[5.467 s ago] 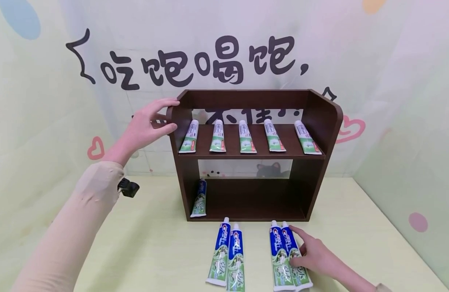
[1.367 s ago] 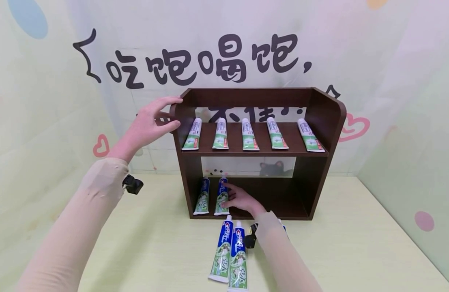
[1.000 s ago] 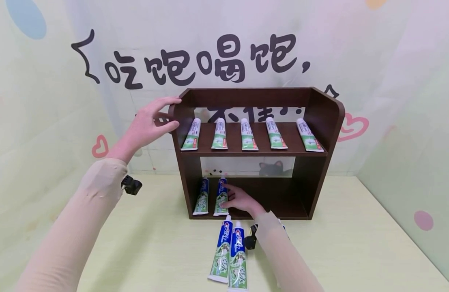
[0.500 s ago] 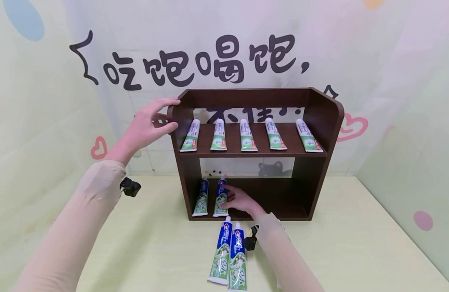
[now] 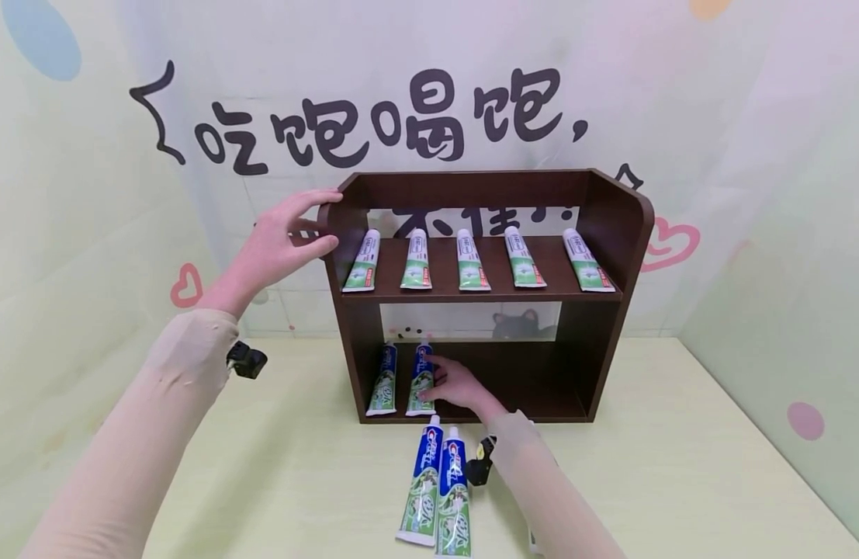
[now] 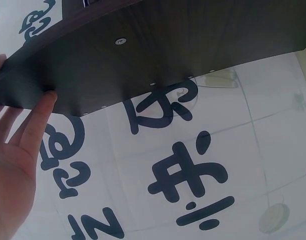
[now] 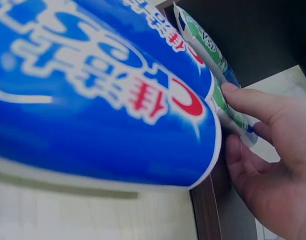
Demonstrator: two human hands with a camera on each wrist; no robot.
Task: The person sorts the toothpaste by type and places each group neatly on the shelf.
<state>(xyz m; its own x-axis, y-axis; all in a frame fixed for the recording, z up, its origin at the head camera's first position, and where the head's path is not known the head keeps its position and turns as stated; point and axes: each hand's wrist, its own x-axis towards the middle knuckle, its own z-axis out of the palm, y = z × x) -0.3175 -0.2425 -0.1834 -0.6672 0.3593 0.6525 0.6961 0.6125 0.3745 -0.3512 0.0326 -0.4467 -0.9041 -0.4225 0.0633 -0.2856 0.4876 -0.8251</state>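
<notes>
A dark brown two-tier shelf [image 5: 471, 362] stands on the table. My left hand [image 5: 267, 247] grips the top of its left side panel; in the left wrist view this hand [image 6: 18, 165] has fingertips against the dark wood. On the lower tier, my right hand [image 5: 460, 386] holds a blue-and-green toothpaste tube [image 5: 421, 380] between thumb and fingers. A matching toothpaste tube [image 5: 383, 382] leans just left of it. In the right wrist view, my right hand [image 7: 278, 155] reaches past large blue tubes [image 7: 108, 95] close to the camera.
Two more blue-and-green tubes, a left one [image 5: 422, 485] and a right one [image 5: 454, 497], lie on the table [image 5: 296, 481] before the shelf. Several white-and-green tubes [image 5: 473, 264] line the upper tier. My right forearm hides most of another tube [image 5: 533, 539].
Since the oldest frame, my right hand has moved from the right-hand pair of tubes to the lower tier, where a second tube now lies. Over the last second both hands stay nearly still.
</notes>
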